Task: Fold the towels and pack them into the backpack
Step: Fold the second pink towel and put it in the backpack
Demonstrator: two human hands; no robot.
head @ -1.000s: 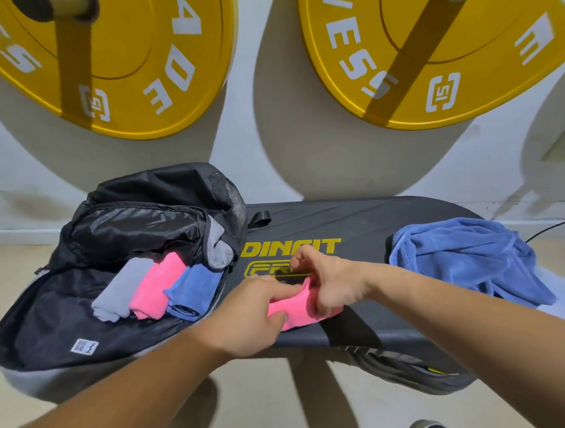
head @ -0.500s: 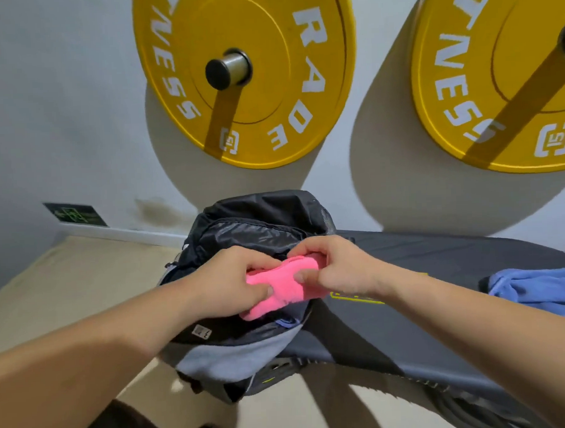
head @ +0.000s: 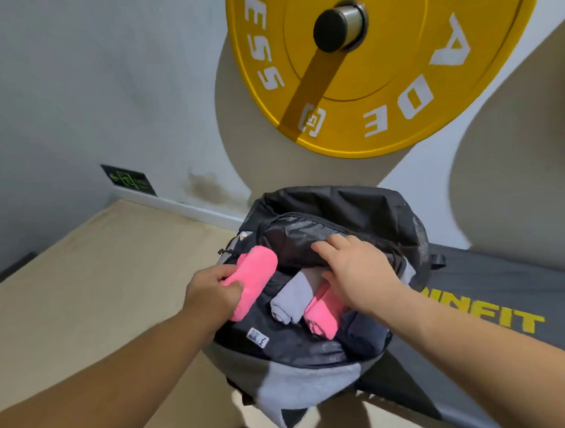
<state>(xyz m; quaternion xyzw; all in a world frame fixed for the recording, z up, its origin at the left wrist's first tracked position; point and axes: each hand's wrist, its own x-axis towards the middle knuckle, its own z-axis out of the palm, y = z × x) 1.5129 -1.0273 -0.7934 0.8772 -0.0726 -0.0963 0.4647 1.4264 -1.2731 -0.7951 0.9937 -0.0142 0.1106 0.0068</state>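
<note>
A black and grey backpack lies open on the left end of a black bench. My left hand grips a rolled pink towel at the left side of the bag's opening. My right hand rests on the raised black flap of the backpack, fingers spread, holding it up. Inside lie a rolled grey towel and another rolled pink towel, side by side. A dark blue towel sits partly hidden under my right wrist.
A yellow weight plate hangs on the white wall above the bag. Tan floor spreads to the left. A green exit sign sits low on the wall. The bench carries yellow lettering.
The pink towel left the bench and now sits at the backpack's opening, in my left hand alone. My right hand let go of it and moved onto the flap. The view swung left.
</note>
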